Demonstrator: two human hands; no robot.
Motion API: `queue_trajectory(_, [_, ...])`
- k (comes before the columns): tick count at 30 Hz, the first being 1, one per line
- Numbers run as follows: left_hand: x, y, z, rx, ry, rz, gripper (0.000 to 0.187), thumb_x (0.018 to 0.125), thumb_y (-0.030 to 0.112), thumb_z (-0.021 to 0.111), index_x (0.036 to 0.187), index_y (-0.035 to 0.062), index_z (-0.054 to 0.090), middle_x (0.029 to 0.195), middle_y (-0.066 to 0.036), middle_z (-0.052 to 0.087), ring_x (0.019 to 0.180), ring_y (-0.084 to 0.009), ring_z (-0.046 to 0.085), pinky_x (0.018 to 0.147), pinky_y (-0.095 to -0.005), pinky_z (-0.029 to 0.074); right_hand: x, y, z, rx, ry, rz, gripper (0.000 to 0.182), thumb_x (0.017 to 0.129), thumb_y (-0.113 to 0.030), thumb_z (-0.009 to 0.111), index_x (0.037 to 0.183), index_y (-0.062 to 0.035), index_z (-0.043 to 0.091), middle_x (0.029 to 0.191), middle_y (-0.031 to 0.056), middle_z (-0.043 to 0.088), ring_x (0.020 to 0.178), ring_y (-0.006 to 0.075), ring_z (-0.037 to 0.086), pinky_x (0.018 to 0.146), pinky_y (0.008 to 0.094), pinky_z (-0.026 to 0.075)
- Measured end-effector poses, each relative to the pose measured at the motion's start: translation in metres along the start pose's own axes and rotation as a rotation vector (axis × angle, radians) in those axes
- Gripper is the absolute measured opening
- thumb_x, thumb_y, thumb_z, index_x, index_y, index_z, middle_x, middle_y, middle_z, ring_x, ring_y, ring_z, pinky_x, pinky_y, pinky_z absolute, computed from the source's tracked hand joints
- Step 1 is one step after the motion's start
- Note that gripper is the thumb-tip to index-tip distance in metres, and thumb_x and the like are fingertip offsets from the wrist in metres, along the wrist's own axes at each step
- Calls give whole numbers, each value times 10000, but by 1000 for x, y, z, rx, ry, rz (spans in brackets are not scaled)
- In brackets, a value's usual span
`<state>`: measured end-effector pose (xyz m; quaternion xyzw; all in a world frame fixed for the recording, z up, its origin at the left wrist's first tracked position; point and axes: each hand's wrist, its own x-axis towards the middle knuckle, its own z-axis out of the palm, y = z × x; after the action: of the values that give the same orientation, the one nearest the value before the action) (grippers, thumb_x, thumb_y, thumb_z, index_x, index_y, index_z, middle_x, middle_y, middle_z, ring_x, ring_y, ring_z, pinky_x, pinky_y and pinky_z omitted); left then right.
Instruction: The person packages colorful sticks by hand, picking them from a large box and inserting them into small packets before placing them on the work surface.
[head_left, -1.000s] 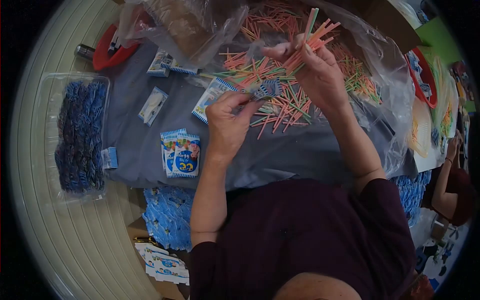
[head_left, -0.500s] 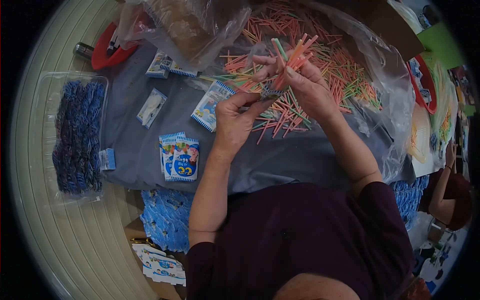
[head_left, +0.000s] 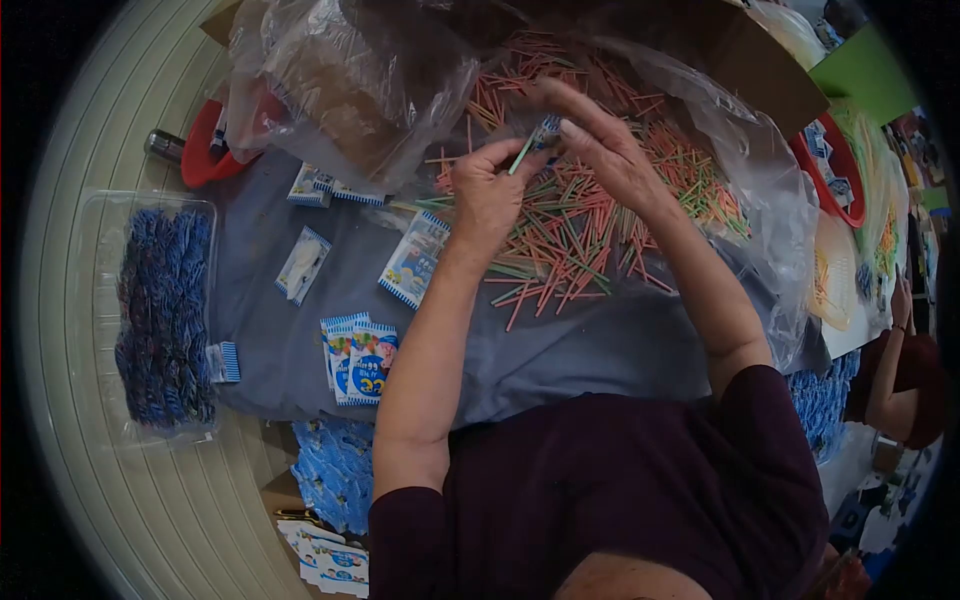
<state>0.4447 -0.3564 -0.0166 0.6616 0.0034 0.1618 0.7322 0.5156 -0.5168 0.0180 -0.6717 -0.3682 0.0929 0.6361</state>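
My left hand (head_left: pixel 487 198) is closed on a small blue-and-white packet (head_left: pixel 546 132), held up over the pile of coloured sticks (head_left: pixel 570 235). A green stick (head_left: pixel 521 155) shows beside the packet near my left fingertips. Close against the packet's right side is my right hand (head_left: pixel 605 150), its fingers stretched out and apart. Pink, orange and green sticks lie spread beneath both hands. Left of my left forearm, a larger packet (head_left: pixel 413 258) rests on the grey cloth (head_left: pixel 540 350).
Printed packets (head_left: pixel 370 365) and a small packet (head_left: pixel 303 265) lie on the cloth. A clear tray (head_left: pixel 213 290) of dark blue strands stands left. Red baskets (head_left: pixel 203 145) are at both sides, with plastic sheeting (head_left: pixel 390 90) behind. A co-worker's arm (head_left: pixel 885 370) shows far right.
The bunch of sticks no longer shows in my right hand, whose fingers have spread. Sticks now lie lower on the pile. The whole view has shifted, with the cloth items appearing lower.
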Motion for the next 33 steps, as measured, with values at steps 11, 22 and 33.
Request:
queue_trajectory(11, [10,-5,7,-377,-102,-164,180,884,47,720,1060,9,724,983,-19,712,846,-76,653,758,-225,538,-10,15,-23,-163,14,-152,271,946,-14,605,1210,-35,662,951,26,693,794,92,631,703,263,535])
queue_trajectory(22, [-14,-8,-1,193,4,221,262,780,-54,722,1021,48,734,941,-54,729,840,-151,681,809,-308,544,-24,-28,6,-533,132,-510,297,734,17,730,1023,-43,696,899,100,706,891,274,702,770,323,565])
queue_trajectory(33, [-39,27,-8,727,41,700,328,672,-20,763,977,99,742,925,-76,678,984,-278,587,904,-412,474,-36,-21,8,-720,49,-594,268,675,-3,775,922,-48,680,867,62,693,839,255,664,750,367,524])
